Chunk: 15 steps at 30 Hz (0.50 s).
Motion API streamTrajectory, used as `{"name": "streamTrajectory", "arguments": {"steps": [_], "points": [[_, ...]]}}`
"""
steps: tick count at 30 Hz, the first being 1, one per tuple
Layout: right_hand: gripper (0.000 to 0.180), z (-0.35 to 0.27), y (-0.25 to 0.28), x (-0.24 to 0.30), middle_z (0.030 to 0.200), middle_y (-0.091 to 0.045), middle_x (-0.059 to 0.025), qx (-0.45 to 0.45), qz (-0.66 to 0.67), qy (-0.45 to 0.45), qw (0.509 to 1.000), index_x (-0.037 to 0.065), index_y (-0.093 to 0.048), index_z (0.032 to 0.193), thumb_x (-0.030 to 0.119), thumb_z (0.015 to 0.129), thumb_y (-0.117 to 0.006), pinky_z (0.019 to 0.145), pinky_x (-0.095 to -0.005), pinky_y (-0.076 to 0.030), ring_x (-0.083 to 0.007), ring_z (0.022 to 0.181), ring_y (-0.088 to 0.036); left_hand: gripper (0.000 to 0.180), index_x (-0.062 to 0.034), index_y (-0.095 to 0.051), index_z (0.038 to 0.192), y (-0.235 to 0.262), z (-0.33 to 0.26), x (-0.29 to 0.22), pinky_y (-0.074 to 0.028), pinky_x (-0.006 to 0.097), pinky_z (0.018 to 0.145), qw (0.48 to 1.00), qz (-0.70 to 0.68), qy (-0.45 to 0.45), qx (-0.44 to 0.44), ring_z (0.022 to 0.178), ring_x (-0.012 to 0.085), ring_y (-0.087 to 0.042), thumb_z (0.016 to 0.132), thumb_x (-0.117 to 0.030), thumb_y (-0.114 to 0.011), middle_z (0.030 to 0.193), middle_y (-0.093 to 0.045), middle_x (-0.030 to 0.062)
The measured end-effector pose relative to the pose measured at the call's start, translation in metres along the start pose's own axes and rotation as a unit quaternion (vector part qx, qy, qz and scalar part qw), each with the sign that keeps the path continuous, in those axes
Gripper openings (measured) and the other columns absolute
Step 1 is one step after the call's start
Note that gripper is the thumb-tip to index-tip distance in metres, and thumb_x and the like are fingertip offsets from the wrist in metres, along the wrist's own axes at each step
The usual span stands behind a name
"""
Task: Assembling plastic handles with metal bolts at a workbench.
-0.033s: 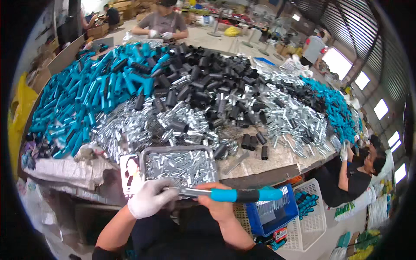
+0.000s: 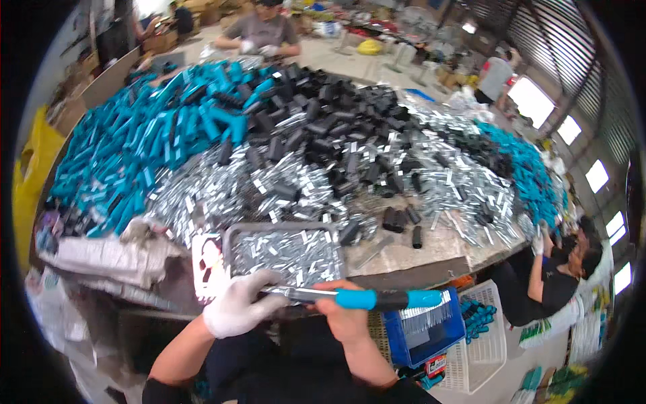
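My right hand (image 2: 345, 319), bare, is closed around a screwdriver-like tool (image 2: 354, 298) with a teal handle, a black band and a metal shaft. The tool lies nearly level above the table's front edge, its shaft pointing left. My left hand (image 2: 241, 304), in a white glove, has its thumb and fingers around the shaft's left end, partly hiding the tip. Just beyond the hands sits a grey tray (image 2: 231, 252) full of small metal pieces. A lit phone (image 2: 209, 266) showing a picture stands beside the tray, close to my left hand.
Heaps of teal handles (image 2: 155, 128), black sleeves (image 2: 323, 114) and metal shafts (image 2: 202, 188) cover the table. A blue bin (image 2: 417, 347) and a white basket (image 2: 494, 337) are at lower right. One co-worker (image 2: 558, 276) sits at right, another (image 2: 262, 30) across the table.
The whole view has shifted slightly, so the table appears a little further right. My left thumb and fingers look more spread around the shaft's end; my right hand keeps its grip.
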State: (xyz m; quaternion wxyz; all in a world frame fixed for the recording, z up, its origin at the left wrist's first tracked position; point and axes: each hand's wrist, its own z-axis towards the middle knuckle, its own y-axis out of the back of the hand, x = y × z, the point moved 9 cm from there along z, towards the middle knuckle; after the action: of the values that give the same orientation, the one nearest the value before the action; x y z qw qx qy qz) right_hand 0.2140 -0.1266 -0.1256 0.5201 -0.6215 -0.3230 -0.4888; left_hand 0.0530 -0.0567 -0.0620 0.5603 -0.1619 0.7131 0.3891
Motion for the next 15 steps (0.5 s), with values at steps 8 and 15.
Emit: {"name": "streamTrajectory", "arguments": {"steps": [8,15], "points": [[0.037,-0.006,0.035,0.001,0.096,-0.063,-0.0151,-0.076,0.116,0.018,0.990,-0.003,-0.054,0.109,0.009,0.078,-0.071,0.066,-0.0365,-0.057,-0.0272,0.079,-0.065,0.027,0.0007,-0.057,0.110,-0.033,0.010,-0.001,-0.051,0.036,0.078,0.996,0.011,-0.091,0.009,0.086,0.0246,-0.066,0.094,-0.019,-0.052,0.085,-0.064,0.0168],[0.035,-0.025,0.058,-0.014,0.095,-0.063,-0.0131,-0.112,0.065,-0.021,0.991,-0.003,-0.054,0.110,0.017,0.085,-0.067,0.062,-0.0276,-0.056,-0.0207,0.073,-0.066,0.040,-0.0047,-0.051,0.126,-0.051,-0.002,0.009,-0.049,0.041,0.087,0.996,-0.052,-0.063,0.027,0.099,0.0334,-0.062,0.088,-0.012,-0.062,0.107,-0.062,0.0186]]}}
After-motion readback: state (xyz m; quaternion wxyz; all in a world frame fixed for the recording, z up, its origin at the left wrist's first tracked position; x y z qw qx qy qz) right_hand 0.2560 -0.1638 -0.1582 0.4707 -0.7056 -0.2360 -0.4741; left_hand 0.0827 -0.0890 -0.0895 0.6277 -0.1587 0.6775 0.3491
